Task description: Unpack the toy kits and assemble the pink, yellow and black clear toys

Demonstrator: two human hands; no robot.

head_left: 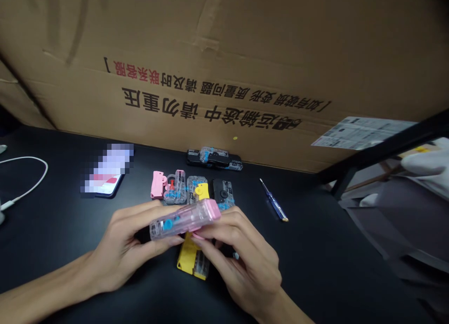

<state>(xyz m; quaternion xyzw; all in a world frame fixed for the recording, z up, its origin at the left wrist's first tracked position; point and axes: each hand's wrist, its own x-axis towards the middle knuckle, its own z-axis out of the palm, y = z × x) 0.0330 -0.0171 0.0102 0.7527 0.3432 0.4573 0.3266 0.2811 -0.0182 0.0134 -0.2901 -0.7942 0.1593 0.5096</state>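
Observation:
Both hands hold a clear plastic case [180, 221] with a pink end cap and small blue parts inside, raised above the table. My left hand [128, 242] grips its left end between thumb and fingers. My right hand [242, 254] is closed around the pink end, its thumb and fingertips at a pink piece on the underside. Below them lies a yellow and clear case [187, 258], partly covered by the hands. Just beyond are a pink and clear case [175, 188], a clear case with a yellow part [196, 190] and a black and clear case [224, 193].
Several black and clear cases [213, 158] are stacked against a large cardboard box [210, 47] at the back. A blue-handled screwdriver [274, 201] lies to the right. On the left are a phone [108, 172] and a white cable [42, 162]. A black bar [379, 155] stands at right.

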